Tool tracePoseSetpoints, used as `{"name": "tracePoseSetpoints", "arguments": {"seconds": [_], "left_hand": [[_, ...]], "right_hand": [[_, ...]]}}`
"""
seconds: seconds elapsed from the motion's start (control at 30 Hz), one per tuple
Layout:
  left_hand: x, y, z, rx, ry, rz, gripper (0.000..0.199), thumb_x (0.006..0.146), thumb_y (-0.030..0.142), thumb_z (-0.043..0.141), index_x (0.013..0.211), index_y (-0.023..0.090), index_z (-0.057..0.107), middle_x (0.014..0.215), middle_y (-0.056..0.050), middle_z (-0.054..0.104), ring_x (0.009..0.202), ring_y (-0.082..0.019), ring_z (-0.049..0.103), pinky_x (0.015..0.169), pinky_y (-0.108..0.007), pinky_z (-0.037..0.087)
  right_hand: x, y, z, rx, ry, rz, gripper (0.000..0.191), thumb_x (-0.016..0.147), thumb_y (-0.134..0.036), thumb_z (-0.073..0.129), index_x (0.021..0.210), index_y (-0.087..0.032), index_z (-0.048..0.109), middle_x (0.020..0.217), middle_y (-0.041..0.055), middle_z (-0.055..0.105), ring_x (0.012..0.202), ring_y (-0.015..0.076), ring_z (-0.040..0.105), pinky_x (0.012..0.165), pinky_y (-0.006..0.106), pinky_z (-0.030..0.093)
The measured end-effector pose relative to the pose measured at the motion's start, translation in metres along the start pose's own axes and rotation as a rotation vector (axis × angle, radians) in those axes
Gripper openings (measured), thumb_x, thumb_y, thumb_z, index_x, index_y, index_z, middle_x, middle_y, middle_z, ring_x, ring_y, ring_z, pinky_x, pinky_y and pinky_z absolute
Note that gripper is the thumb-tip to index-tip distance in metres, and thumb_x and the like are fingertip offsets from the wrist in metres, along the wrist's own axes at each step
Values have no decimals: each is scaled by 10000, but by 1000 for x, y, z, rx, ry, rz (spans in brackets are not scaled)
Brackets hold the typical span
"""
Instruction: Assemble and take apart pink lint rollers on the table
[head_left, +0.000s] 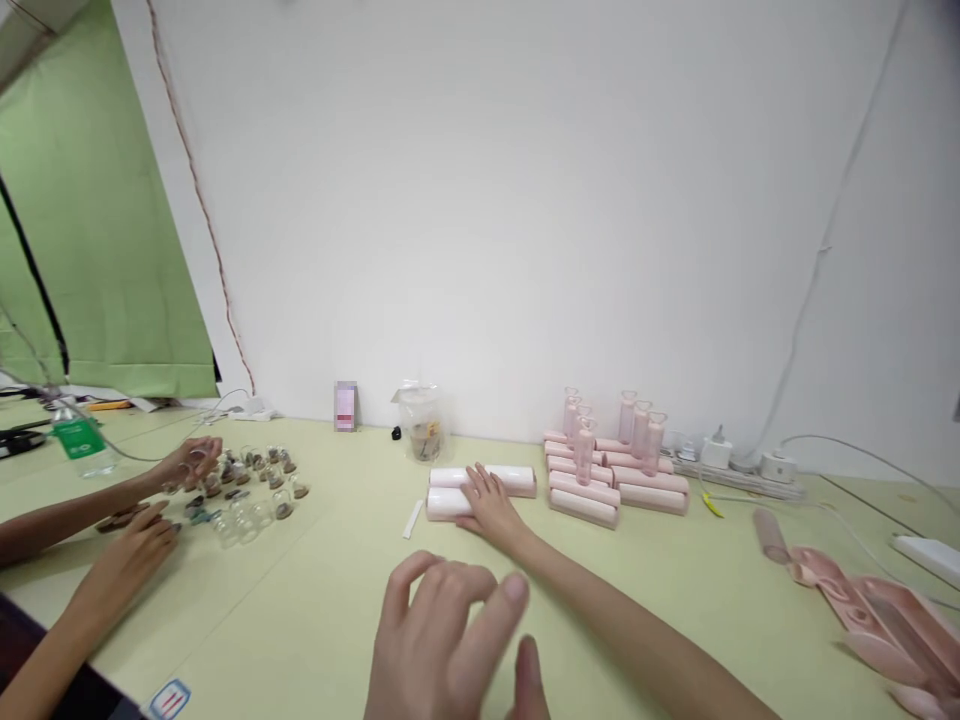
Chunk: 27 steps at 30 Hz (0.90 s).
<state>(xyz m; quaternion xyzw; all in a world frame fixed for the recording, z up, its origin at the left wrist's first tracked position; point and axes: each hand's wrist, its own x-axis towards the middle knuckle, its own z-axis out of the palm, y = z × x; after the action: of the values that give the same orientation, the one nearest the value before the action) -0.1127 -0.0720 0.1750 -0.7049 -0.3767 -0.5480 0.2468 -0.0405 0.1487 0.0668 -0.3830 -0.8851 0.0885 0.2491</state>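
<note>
White cylinders (448,503) under slightly spread right fingers (486,482)

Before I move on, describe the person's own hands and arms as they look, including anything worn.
The left hand and right hand are bare, with no gloves or rings showing. The right forearm shows no sleeve, watch, bracelet or marking. The left forearm is out of frame.

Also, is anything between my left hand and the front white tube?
Nothing visible blocks your left hand from the left part of the front white tube. Your right hand lies over its right part; the white strip lies left of it.
</note>
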Motion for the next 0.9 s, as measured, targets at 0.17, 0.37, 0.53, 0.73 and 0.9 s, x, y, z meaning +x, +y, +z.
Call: {"name": "tracePoseSetpoints", "arguments": {"seconds": [0.17, 0.37, 0.53, 0.73, 0.9], "left_hand": [[-38, -35, 41, -317, -313, -703, 413, 820, 348, 385, 1195, 207, 286, 966, -74, 506, 927, -187, 510, 845, -355, 376], [-41, -38, 133, -538, -835, -1099, 684, 791, 591, 268, 1234, 75, 187, 986, -159, 569, 776, -216, 598, 643, -309, 452], [-17, -5, 190, -533, -1002, -921, 541, 751, 546, 394, 1061, 104, 423, 959, -159, 613, 839, -281, 589, 694, -346, 424], [15, 22, 215, -389, -1060, -784, 500, 586, 491, 587, 935, 141, 508, 931, -160, 623, 928, -380, 540, 771, -440, 377], [27, 14, 210, -447, -998, -830, 538, 558, 533, 600, 931, 152, 523, 916, -146, 616, 916, -367, 538, 766, -443, 376]], "right_hand": [[-52, 7, -18, 330, 26, 172, 377, 718, -409, 586, 1006, -180, 506, 1048, 105, 559, 1022, 296, 474, 873, 460, 329], [-140, 12, -60, 817, 50, 454, 461, 844, -520, 319, 1164, -192, 366, 1028, 92, 588, 875, 215, 599, 680, 343, 494], [-180, 18, -84, 1457, 147, 679, 448, 819, -517, 408, 1109, -178, 448, 1004, 79, 613, 917, 206, 582, 789, 378, 479], [-187, 37, -84, 2189, 337, 862, 397, 759, -478, 520, 988, -153, 528, 909, 90, 660, 929, 233, 597, 847, 392, 450], [-188, 42, -80, 2271, 437, 919, 341, 716, -404, 608, 952, -169, 536, 822, 65, 673, 791, 205, 631, 778, 347, 490]]}}
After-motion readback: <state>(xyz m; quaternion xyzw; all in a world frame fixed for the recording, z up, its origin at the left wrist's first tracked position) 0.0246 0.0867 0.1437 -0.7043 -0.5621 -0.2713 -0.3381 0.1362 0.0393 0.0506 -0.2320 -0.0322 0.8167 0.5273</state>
